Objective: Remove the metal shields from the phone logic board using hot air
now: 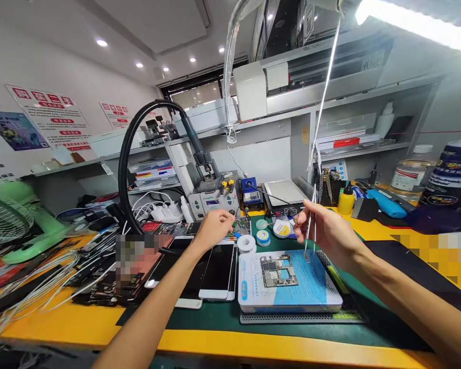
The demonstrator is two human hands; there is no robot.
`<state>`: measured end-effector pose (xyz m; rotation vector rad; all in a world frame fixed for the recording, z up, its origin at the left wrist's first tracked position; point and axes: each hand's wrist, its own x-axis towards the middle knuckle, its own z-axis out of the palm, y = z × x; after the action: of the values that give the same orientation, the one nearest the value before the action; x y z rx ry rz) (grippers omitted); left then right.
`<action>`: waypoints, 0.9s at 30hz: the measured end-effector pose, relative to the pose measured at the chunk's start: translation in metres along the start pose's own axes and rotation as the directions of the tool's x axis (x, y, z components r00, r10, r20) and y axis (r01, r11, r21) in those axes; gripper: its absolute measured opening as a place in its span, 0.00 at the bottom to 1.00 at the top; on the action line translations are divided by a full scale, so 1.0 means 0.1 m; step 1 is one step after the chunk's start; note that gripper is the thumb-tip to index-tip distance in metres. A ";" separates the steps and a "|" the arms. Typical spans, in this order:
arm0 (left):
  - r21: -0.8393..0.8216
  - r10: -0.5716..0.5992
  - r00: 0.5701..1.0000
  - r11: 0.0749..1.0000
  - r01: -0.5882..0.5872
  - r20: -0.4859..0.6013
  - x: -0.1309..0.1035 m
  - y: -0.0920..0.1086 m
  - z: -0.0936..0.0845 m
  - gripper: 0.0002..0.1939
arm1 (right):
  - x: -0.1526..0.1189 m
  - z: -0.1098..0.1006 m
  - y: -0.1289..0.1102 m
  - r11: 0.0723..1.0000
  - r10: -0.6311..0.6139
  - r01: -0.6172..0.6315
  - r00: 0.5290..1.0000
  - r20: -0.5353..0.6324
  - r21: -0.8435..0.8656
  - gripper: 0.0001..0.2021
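Note:
In my right hand [322,225] is a pair of metal tweezers [311,230], tips apart and pointing down over the right part of a blue and white flat box [253,301]. A bare phone logic board [279,270] with cut-out openings lies on the box, left of the tweezer tips. My left hand [217,225] is farther back, fingers pinched together, beside a green circuit board [241,228]. What those fingers hold, if anything, is hidden. Beneath my left forearm lie several phones, among them a white-framed phone [218,269] with a dark screen.
A white spool [246,243] and a blue-rimmed round tin [263,237] stand behind the box. Farther back are a hot-air station [215,197] with a thick black hose [123,169], and a flat heating plate [282,195]. Loose cables [57,271] and a green fan [26,220] occupy the left.

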<state>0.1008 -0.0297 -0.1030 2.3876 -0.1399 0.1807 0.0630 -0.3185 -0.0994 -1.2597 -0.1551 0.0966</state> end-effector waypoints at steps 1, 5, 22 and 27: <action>0.010 0.023 1.000 1.000 -0.023 0.000 -0.08 0.00 0.04 0.14 | 0.00 0.00 0.01 0.998 -0.049 0.048 0.998 -0.032 -0.042 0.25; 0.079 0.083 0.996 0.994 -0.081 -0.030 -0.29 -0.03 0.17 0.13 | -0.02 0.03 0.06 0.954 -0.192 0.171 0.979 -0.063 -0.245 0.29; 0.244 0.189 0.916 0.964 -0.105 -0.353 -0.28 -0.27 0.18 0.13 | -0.11 0.02 0.01 0.467 -0.425 0.386 0.887 0.180 -0.796 0.33; 0.249 0.179 0.893 0.965 -0.079 -0.413 -0.28 -0.34 0.15 0.13 | -0.10 0.02 0.01 0.412 -0.368 0.398 0.896 0.250 -0.820 0.33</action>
<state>0.0795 -0.0141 -0.1415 2.4968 -0.0707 0.8257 0.0524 -0.3183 -0.1009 -2.2126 -0.5809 -0.4367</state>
